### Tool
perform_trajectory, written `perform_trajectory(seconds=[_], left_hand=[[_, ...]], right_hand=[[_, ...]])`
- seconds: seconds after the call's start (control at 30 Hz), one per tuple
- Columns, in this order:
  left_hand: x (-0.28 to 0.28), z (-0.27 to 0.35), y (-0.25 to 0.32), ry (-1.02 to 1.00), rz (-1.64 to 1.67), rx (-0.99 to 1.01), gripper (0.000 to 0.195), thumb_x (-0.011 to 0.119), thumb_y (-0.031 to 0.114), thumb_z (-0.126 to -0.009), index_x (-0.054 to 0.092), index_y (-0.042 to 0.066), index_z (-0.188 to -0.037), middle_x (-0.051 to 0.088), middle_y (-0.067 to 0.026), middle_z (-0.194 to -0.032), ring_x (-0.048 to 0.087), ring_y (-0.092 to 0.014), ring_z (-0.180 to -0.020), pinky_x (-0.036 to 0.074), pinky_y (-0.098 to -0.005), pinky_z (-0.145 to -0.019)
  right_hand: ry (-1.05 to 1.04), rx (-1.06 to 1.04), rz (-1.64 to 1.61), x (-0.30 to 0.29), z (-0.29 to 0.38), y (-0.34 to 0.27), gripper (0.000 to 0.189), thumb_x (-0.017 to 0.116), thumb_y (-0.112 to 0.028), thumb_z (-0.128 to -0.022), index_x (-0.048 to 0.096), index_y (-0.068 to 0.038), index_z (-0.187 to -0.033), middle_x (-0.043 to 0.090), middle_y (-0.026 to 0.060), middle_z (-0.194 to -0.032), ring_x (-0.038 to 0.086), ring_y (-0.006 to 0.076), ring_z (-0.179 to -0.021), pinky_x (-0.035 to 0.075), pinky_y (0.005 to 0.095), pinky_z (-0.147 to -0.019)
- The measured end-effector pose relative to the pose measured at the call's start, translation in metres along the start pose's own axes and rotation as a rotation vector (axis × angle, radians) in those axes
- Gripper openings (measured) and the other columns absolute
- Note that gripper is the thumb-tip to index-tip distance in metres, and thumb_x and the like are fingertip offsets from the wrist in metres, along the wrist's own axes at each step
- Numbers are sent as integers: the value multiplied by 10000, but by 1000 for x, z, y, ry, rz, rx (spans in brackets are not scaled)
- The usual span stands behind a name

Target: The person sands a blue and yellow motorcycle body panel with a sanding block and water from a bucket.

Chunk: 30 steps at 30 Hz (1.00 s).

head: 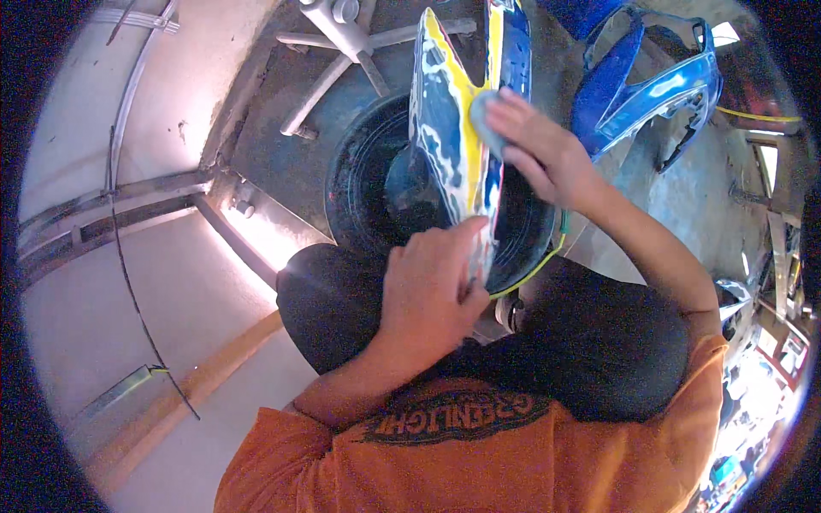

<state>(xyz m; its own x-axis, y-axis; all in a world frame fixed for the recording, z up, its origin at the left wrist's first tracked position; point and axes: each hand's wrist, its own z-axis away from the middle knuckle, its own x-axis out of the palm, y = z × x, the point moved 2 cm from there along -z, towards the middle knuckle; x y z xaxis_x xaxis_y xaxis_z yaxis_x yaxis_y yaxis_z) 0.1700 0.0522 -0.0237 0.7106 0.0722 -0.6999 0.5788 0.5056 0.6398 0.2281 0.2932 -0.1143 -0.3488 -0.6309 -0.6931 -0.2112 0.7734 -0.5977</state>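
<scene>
A V-shaped painted body panel (442, 128), blue, yellow and white with patchy worn areas, stands lengthwise before me over a round black tub (359, 179). My left hand (430, 282) grips its narrow near end, thumb and fingers on either side. My right hand (545, 147) holds a light grey-blue pad (487, 125) flat against the panel's right part, just below the fork of the V. The pad's material cannot be told. The bottom of the tub is dark, and the panel hides part of it.
Glossy blue body panels (667, 102) lie on the floor at the upper right. A metal stand with splayed legs (321, 96) is at the upper left. A green-yellow hose (539, 266) curves beside the tub. A pale wall (192, 276) with wooden rails runs along the left.
</scene>
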Motion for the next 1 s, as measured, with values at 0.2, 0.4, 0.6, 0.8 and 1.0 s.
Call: perform_trajectory(seconds=[0.2,0.4,0.6,0.8,1.0], left_hand=[[-5,-1,-10,183,-30,29,709,766,206,-787,505,101,-1437,579,-177,-1154,560,-399,-1102,438,-526,-922],[-20,-4,6,86,-205,137,915,816,361,-811,392,-8,-1533,391,-288,-1559,380,-478,-1447,343,-531,-1184],[-81,-93,-9,270,-241,339,621,671,241,-938,483,42,-1495,500,-268,-1486,468,-437,-1393,397,-487,-1132],[-69,-184,-98,238,0,401,526,576,309,-1035,495,56,-1488,433,-266,-1569,400,-391,-1478,291,-432,-1229],[-37,-197,-120,222,67,308,561,540,334,-1052,441,80,-1542,317,-254,-1646,290,-364,-1547,228,-412,-1258]], right_hand=[[-139,-178,-12,6,-3,-26,475,613,-94,-978,556,-37,-1446,543,171,-1515,444,411,-1457,369,488,-1208],[-26,-41,47,2,2,-11,489,627,-80,-956,561,-11,-1436,533,183,-1523,452,394,-1456,364,488,-1213],[-49,-88,4,2,24,-6,538,686,-121,-920,568,-34,-1438,549,169,-1513,491,387,-1430,392,500,-1193],[-209,-415,10,13,19,-24,595,692,-167,-906,542,-46,-1469,509,163,-1550,421,399,-1477,381,498,-1200],[-79,-132,-32,7,5,-19,563,695,-248,-928,568,-50,-1440,545,143,-1517,455,355,-1461,382,489,-1197]])
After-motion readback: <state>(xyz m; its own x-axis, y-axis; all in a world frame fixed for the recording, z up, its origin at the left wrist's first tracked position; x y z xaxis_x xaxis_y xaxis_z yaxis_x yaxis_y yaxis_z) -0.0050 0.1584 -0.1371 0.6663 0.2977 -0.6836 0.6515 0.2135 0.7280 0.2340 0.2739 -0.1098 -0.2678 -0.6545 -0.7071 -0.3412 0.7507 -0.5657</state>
